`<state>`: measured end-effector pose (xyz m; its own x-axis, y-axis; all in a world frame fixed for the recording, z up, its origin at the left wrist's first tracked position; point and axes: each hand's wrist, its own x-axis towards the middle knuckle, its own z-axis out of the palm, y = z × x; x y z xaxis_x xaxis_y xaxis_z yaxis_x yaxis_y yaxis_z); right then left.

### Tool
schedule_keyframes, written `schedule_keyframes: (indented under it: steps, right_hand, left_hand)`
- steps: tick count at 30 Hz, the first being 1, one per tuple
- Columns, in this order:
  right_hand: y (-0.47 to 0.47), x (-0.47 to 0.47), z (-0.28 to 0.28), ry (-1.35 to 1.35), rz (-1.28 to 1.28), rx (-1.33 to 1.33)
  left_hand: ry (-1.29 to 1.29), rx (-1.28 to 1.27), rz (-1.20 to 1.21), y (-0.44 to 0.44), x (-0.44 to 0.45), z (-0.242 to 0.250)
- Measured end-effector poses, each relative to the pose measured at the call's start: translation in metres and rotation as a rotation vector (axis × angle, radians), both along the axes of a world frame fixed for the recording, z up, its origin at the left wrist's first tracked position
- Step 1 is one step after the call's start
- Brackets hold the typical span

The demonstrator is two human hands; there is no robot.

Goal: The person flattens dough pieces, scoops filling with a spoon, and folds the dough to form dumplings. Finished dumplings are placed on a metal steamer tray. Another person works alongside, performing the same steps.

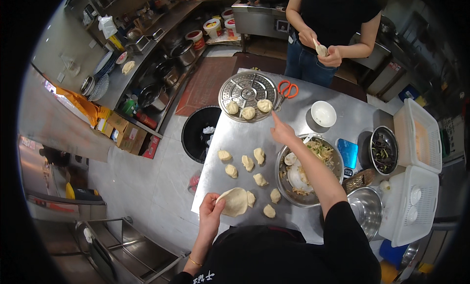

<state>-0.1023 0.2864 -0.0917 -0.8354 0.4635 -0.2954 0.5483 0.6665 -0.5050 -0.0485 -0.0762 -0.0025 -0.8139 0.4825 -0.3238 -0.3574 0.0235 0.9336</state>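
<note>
My left hand grips a flat round dough wrapper by its edge, above the near left corner of the steel table. Nothing is in my right hand; its index finger points at a pleated bun. Whether the fingertip touches it is hard to tell. That bun and two more sit on a round perforated steamer tray. Several dough pieces lie between my hands. Beneath my right forearm stands a steel bowl of shredded filling with a white spoon.
Across the table a person holds a partly folded bun. Red-handled scissors, a white bowl, a phone, a grater and a bowl of dark vegetables stand around. White baskets line the right; a black bin is left.
</note>
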Motion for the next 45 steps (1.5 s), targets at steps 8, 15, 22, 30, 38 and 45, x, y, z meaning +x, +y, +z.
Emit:
schedule_keyframes:
  steps: [8,15,22,30,38,45]
  right_hand:
    - [0.015,-0.054,-0.045,-0.111,-0.01,0.069]
    - [0.009,-0.031,-0.02,0.039,0.04,-0.132]
    - [-0.1,0.092,0.054,0.158,0.294,-1.148]
    - [-0.133,0.154,0.101,0.45,0.23,-0.519]
    - [-0.142,0.189,0.127,0.586,0.192,-0.325]
    - [-0.146,0.196,0.129,0.568,0.076,-0.486]
  left_hand:
    - [0.019,-0.075,0.042,0.004,-0.026,-0.001]
    - [-0.008,-0.061,0.03,0.012,-0.041,-0.004]
    - [-0.008,0.059,-0.067,0.038,-0.034,0.003]
    - [0.113,-0.042,-0.286,0.052,-0.005,0.01]
    - [0.304,-0.176,-0.406,0.056,0.015,0.03]
    - [0.144,-0.021,-0.34,0.059,0.024,0.035]
